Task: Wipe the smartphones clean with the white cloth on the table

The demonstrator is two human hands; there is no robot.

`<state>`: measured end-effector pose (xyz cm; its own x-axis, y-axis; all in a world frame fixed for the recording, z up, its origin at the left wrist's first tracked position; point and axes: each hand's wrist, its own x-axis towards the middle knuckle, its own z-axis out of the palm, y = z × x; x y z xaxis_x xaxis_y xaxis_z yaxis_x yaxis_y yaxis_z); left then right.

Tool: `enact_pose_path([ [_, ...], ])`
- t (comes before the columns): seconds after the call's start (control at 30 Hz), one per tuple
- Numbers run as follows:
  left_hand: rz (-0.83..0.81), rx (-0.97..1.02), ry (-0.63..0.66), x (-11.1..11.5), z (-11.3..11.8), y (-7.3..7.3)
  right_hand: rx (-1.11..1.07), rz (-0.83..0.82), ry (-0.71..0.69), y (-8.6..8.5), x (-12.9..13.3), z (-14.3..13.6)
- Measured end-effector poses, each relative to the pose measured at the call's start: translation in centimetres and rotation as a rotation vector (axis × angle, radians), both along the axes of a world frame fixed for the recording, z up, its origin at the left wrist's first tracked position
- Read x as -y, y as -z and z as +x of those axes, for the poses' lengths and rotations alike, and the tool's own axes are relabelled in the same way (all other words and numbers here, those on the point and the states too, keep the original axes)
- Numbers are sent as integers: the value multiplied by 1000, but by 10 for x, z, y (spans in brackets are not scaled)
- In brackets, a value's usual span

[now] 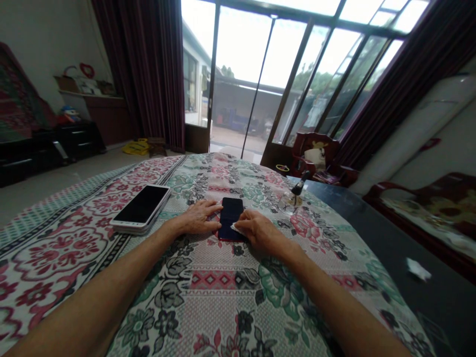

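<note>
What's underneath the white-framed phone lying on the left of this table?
Beneath the white-framed phone a pale slab shows along the near edge; I can't tell what it is. Patterned tablecloth surrounds them, but anything directly below the slab is covered.

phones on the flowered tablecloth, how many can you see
2 plainly visible: a dark rectangular phone between the left hand and right hand, and a white-framed, black-screened phone to their left. The pale slab beneath the second may be another.

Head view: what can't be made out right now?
All in head view:
- white wad: size unclear, partly hidden by right hand
- slab, its top: under white-framed phone
- clear item with black top: blurred
- cabinet items: too small
- tablecloth: cut by bottom edge
</note>
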<state>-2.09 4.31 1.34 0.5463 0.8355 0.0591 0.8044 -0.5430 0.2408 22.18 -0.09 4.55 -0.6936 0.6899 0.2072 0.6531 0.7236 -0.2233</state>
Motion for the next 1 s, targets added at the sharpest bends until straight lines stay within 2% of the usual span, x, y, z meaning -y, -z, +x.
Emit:
enact_pose_path([
  [0.13, -6, 3, -10, 2, 1, -2, 32, -89, -69, -14, 10, 0],
  [0.3, -12, 28, -26, 3, 2, -3, -13, -77, 27, -6, 3, -1],
  [0.57, -8, 37, -35, 1, 0, 3, -19, -41, 126, 5, -28, -6],
  [0.87, 9, 39, -45, 3, 2, 1, 80, -12, 281, -2, -73, -18],
  [1.0, -6, 37, -63, 3, 2, 1, 76, 16, 355, 2, -84, -23],
])
